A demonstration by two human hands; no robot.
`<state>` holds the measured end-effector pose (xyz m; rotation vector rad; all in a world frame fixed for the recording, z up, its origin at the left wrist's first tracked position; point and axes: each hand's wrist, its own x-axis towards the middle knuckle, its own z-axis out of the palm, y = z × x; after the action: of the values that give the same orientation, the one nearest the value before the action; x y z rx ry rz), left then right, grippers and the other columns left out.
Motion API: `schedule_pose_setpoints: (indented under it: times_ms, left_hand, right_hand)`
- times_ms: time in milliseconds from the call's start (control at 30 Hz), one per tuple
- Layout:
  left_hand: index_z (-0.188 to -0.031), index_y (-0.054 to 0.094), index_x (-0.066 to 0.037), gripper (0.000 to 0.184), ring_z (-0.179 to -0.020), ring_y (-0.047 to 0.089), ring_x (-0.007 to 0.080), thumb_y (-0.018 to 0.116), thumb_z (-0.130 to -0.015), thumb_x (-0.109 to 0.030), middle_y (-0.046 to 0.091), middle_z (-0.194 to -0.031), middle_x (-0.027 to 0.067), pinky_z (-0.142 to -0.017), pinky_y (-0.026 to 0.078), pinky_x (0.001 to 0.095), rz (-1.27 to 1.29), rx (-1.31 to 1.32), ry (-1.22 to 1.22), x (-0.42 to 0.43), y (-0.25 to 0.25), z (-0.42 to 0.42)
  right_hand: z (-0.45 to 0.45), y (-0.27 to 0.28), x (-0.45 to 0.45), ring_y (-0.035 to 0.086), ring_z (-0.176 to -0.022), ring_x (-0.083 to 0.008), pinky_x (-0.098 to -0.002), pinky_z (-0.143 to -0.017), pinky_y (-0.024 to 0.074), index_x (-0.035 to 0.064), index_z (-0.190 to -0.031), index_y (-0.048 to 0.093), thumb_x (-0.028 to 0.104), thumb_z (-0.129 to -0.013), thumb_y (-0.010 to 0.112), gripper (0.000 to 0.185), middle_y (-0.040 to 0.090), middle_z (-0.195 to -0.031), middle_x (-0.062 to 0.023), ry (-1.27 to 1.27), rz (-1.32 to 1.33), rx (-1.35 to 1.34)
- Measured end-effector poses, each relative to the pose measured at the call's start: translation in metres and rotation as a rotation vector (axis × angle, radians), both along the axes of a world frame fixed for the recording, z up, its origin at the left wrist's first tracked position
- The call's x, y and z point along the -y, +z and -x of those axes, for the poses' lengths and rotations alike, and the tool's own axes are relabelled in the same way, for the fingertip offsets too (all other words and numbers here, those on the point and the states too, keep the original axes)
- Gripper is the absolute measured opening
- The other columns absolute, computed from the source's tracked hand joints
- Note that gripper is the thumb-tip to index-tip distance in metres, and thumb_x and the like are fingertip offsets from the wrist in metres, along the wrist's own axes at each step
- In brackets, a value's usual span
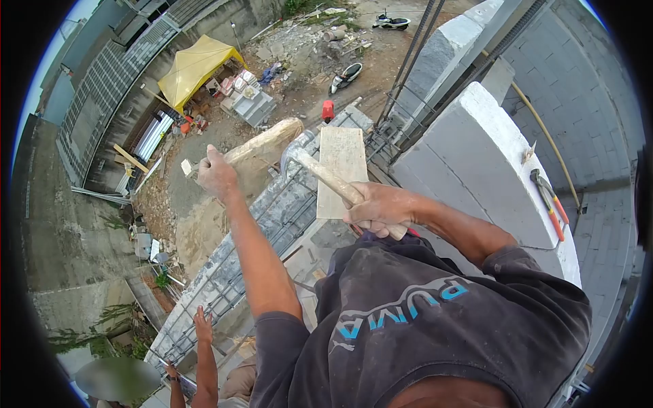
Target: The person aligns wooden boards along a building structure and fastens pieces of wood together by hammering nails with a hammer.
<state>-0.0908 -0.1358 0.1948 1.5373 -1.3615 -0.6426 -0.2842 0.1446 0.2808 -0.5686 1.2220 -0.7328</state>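
Note:
My left hand (pixel 216 175) is stretched out to the left, closed around a rough wooden batten (pixel 262 144) near its outer end. My right hand (pixel 379 207) grips the wooden handle of a claw hammer (pixel 326 178) in front of my chest. The hammer's metal head points left, close to the batten's inner end; I cannot tell whether they touch. Just beyond the handle is a flat wooden board (pixel 341 153), partly covered by the hammer and my right hand. Steel reinforcing bars (pixel 272 221) run below, along a concrete edge.
Pincers with red-orange handles (pixel 549 204) lie on the block wall (pixel 469 153) at right. A co-worker's raised hand (pixel 204 325) is at lower left. Far below are a yellow canopy (pixel 197 66), stacked blocks (pixel 252 105) and a motorbike (pixel 345 78). Vertical rebar rises beside the wall.

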Motion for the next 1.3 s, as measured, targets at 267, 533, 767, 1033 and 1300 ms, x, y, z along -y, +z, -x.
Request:
schedule_pose_setpoints:
  times_ms: [267, 533, 767, 1033, 1300]
  left_hand:
    - [-0.083, 0.061, 0.002, 0.044, -0.068, 0.058, 0.0238, 0.063, -0.094, -0.041, 0.06, -0.081, 0.0117, -0.065, 0.048, 0.0412, -0.06, -0.453, 0.176, 0.028, 0.01, -0.075]
    - [-0.114, 0.063, 0.001, 0.042, -0.066, 0.062, 0.0223, 0.057, -0.097, -0.037, 0.06, -0.074, 0.0076, -0.059, 0.053, 0.0361, -0.685, -1.11, -0.527, -0.022, -0.027, -0.047]
    - [-0.127, 0.057, 0.003, 0.049, -0.062, 0.064, 0.0179, 0.06, -0.097, -0.035, 0.059, -0.067, 0.0061, -0.059, 0.057, 0.0348, -0.974, -1.039, -1.002, -0.091, -0.012, 0.034]
    - [-0.113, 0.061, -0.001, 0.03, -0.066, 0.063, 0.0206, 0.057, -0.101, -0.028, 0.061, -0.078, 0.0075, -0.064, 0.055, 0.0354, -0.944, -1.046, -0.846, -0.131, -0.057, 0.053]
    - [-0.106, 0.062, -0.004, 0.027, -0.077, 0.065, 0.0239, 0.056, -0.102, -0.03, 0.062, -0.083, 0.0089, -0.073, 0.054, 0.0411, -1.242, -1.159, -0.534, -0.208, -0.097, 0.055]
  right_hand:
    - [0.029, -0.005, -0.051, 0.044, -0.044, -0.0078, -0.025, -0.038, 0.0377, 0.0074, -0.099, 0.049, 0.019, -0.088, 0.072, 0.027, 0.049, -0.066, -0.0004, -0.093, -0.082, -0.004]
    - [0.04, -0.01, -0.053, 0.046, -0.045, -0.0083, -0.024, -0.038, 0.0375, 0.0085, -0.103, 0.048, 0.021, -0.088, 0.075, 0.033, 0.05, -0.067, -0.0003, -0.252, 0.036, -0.159]
    - [0.03, -0.027, -0.053, 0.05, -0.045, -0.0101, -0.0263, -0.041, 0.041, 0.0073, -0.099, 0.052, 0.024, -0.088, 0.072, 0.029, 0.052, -0.064, -0.001, -0.158, 0.057, -0.295]
    - [0.009, -0.085, -0.063, 0.054, -0.051, -0.0105, -0.0273, -0.044, 0.0439, 0.0053, -0.104, 0.055, 0.033, -0.09, 0.072, 0.036, 0.055, -0.069, -0.0024, -0.436, 0.104, -0.386]
    - [0.029, -0.139, -0.068, 0.055, -0.076, -0.0095, -0.0281, -0.069, 0.0478, 0.0076, -0.102, 0.058, 0.038, -0.089, 0.076, 0.038, 0.058, -0.085, 0.0011, -0.648, 0.213, -0.35]
